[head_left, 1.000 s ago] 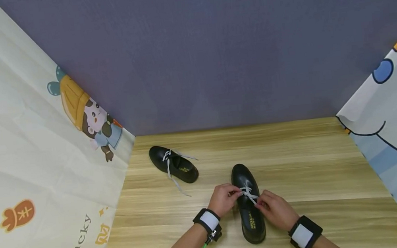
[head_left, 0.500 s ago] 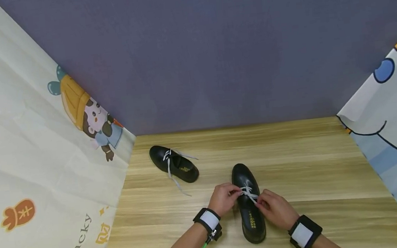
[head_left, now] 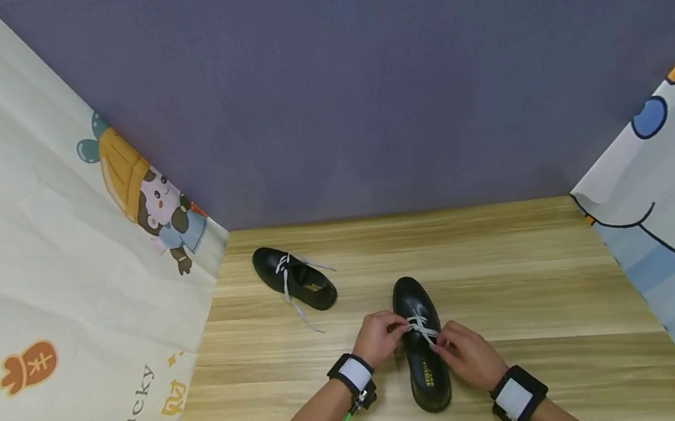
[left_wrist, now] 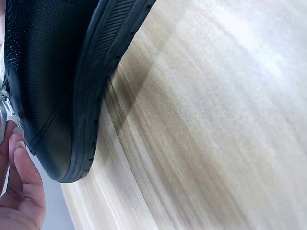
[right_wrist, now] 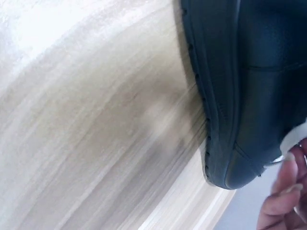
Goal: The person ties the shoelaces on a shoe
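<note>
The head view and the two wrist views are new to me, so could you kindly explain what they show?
There is no machine here: a person is working with bare hands, wearing a dark band on each wrist. The head picture comes from a camera worn on the head, looking forward and down; the wrist pictures come from one camera on each wrist, close to that hand's work. On the wood-grain surface are two black shoes. The left hand and right hand pinch the white lace of the nearer shoe, one on each side. The farther shoe is untouched, its own lace trailing loose.
</note>
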Motion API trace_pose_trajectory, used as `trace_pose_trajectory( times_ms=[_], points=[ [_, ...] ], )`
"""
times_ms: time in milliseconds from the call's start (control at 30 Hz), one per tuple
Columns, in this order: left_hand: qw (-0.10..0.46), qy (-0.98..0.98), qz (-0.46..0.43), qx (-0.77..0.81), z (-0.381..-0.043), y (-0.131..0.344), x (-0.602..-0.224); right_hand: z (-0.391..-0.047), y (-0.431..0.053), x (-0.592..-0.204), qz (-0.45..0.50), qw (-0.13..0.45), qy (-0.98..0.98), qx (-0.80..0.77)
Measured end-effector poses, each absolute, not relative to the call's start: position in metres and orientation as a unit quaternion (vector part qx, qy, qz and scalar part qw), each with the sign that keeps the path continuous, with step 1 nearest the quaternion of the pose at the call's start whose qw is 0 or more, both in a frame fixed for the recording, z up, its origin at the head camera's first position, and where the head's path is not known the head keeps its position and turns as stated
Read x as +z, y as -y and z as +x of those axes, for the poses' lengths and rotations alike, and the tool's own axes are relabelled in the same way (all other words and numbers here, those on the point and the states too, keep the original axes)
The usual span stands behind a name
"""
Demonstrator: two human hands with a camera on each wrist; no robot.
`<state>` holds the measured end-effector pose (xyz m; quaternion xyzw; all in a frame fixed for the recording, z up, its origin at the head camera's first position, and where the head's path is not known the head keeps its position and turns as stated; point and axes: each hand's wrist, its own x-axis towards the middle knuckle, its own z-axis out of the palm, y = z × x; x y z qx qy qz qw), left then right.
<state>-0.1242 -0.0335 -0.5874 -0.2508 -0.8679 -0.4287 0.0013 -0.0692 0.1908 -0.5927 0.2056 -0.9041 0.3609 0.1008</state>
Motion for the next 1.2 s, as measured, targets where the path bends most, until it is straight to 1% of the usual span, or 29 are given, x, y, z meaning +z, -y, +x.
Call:
trace_pose_trajectory(
  times_ms=[100, 200, 367, 433, 500, 767, 1000, 1200],
  points=[
    [0.000, 0.864, -0.254, -0.435, -0.124, 0.034, -0.588, -0.078, -0.190, -0.585, 0.184, 0.112, 0.908, 0.359],
    [0.008, 0.863, -0.261, -0.433, -0.124, 0.035, -0.589, -0.097, -0.186, -0.575, 0.163, 0.092, 0.916, 0.355],
    [0.008, 0.862, -0.263, -0.433, -0.124, 0.036, -0.591, -0.128, -0.178, -0.568, 0.163, -0.024, 0.933, 0.320],
    [0.005, 0.862, -0.264, -0.434, -0.124, 0.035, -0.592, -0.134, -0.175, -0.566, 0.172, -0.056, 0.935, 0.306],
    [0.007, 0.862, -0.266, -0.432, -0.124, 0.035, -0.593, -0.137, -0.174, -0.566, 0.182, -0.069, 0.935, 0.297],
    [0.032, 0.860, -0.284, -0.424, -0.127, 0.034, -0.592, -0.143, -0.171, -0.563, 0.211, -0.058, 0.920, 0.325],
    [0.023, 0.857, -0.277, -0.435, -0.126, 0.032, -0.591, -0.151, -0.171, -0.566, 0.181, -0.067, 0.917, 0.348],
    [0.019, 0.859, -0.269, -0.435, -0.126, 0.032, -0.592, -0.157, -0.168, -0.566, 0.171, -0.052, 0.918, 0.353]
  ],
)
